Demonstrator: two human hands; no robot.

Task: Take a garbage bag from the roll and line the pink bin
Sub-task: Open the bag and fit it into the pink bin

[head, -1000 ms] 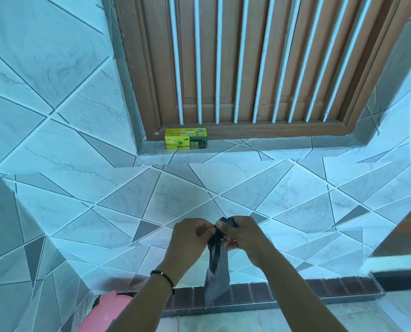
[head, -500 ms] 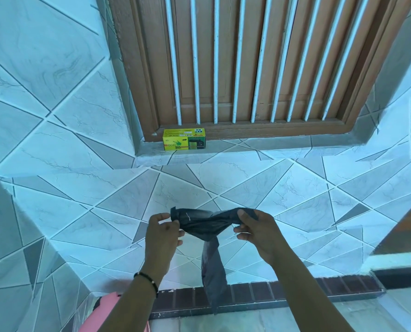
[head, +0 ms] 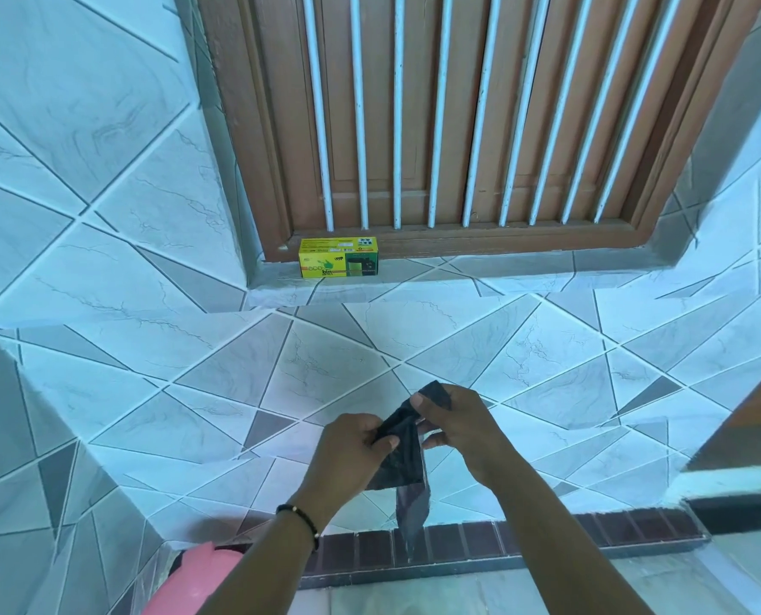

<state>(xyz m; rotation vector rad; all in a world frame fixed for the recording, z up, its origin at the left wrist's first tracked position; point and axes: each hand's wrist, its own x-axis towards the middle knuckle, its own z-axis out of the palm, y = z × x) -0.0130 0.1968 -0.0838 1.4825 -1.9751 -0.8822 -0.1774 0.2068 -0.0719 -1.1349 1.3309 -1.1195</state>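
Standing at far left, tiled wall (head: 81, 268) in pale triangles with grey grout, turning a corner toward the camera. Showing low at the bottom edge, part of the pink bin (head: 192, 583), tucked against that corner and partly covered by the left forearm; opening not visible, so lined or not cannot be told. Circling the left wrist, a black bead bracelet (head: 301, 519). Pinching closed on the near corner of the black garbage bag (head: 403, 459), left hand (head: 347, 450), thumb on top. Hanging from between both hands, the bag itself, still folded narrow, its tail dropping in front of the dark brick ledge (head: 525, 541) at the wall's foot and well clear of the bin. Gripping the bag's upper edge just right of the left hand, right hand (head: 454, 419), fingers curled shut over the plastic, the two hands nearly touching. Sitting higher up, on the tiled sill (head: 480, 277), a yellow-green bin-bag box (head: 338, 258), pushed against the left end of the brown wooden window frame (head: 245, 126). Running upright across the window, white bars (head: 396, 126) before wooden shutters. Cutting in at far right, a brown slanted edge (head: 751, 419), too cropped to identify.
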